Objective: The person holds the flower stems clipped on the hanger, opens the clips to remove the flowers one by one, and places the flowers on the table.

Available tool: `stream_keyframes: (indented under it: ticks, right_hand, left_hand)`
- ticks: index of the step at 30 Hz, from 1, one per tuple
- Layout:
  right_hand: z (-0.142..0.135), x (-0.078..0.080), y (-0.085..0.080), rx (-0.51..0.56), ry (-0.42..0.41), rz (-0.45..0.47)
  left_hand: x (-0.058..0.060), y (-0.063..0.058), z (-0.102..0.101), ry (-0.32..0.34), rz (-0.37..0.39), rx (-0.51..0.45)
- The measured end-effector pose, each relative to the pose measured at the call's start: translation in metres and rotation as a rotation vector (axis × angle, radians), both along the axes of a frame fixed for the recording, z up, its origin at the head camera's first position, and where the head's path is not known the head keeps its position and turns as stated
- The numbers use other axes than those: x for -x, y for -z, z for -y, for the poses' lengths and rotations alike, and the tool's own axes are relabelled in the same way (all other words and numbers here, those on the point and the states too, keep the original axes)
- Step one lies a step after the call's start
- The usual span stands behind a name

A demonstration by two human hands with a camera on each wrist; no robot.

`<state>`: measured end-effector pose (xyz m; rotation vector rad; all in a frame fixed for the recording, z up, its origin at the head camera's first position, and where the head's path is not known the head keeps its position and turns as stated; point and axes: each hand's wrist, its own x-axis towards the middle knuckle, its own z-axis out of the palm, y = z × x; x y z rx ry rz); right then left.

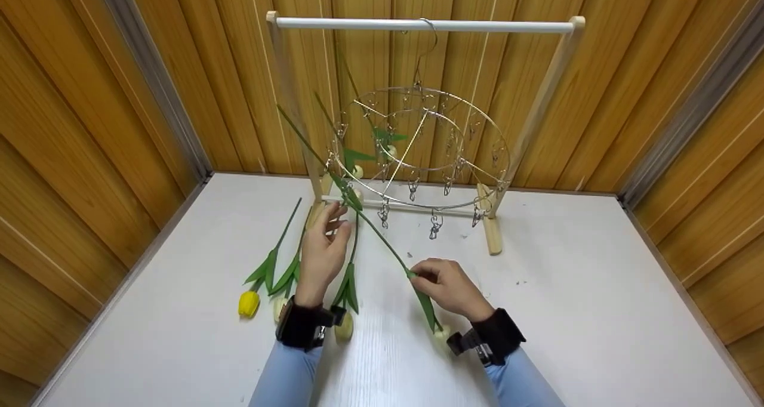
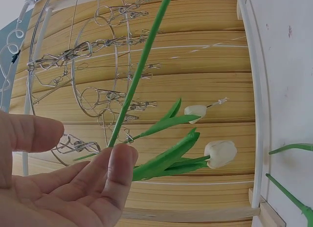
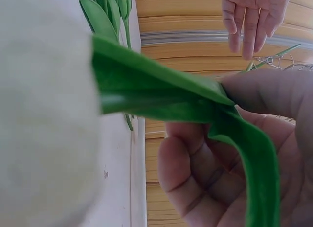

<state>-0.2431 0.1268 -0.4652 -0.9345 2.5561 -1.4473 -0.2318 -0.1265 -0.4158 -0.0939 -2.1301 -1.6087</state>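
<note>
My right hand (image 1: pixel 446 284) pinches a white artificial tulip (image 3: pixel 44 114) between thumb and fingers, at the base of its green leaves. Its bloom hangs toward me, and the long stem (image 1: pixel 385 240) slants up and left past my other hand. Close to the stem and the left side of the round wire clip hanger (image 1: pixel 412 203), my left hand (image 1: pixel 324 249) has its fingers loosely bent and its thumb apart. In the left wrist view a stem (image 2: pixel 142 65) crosses behind the fingertips. Two white tulips (image 2: pixel 220 153) hang bloom down from the hanger beyond.
A rack with a white top bar (image 1: pixel 358 23) and wooden legs carries the hanger. Several metal clips (image 1: pixel 436 225) dangle from its rings. On the table's left lie a yellow tulip (image 1: pixel 249 304) and two pale ones, including one (image 1: pixel 344 328) beside my left wrist. Wood-panelled walls enclose the table.
</note>
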Motion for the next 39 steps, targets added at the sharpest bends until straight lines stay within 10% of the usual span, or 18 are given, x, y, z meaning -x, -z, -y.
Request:
stream_keyframes:
  ticks: [17,39]
  right_hand:
    - [-0.001,0.006,0.007,0.016,0.1,0.026]
    - [0.03,0.02,0.018,0.119,0.281,0.314]
  left_hand:
    - [0.001,0.0,0.002,-0.014,0.048,-0.009]
    - [0.002,0.001,0.004,-0.038,0.05,0.02]
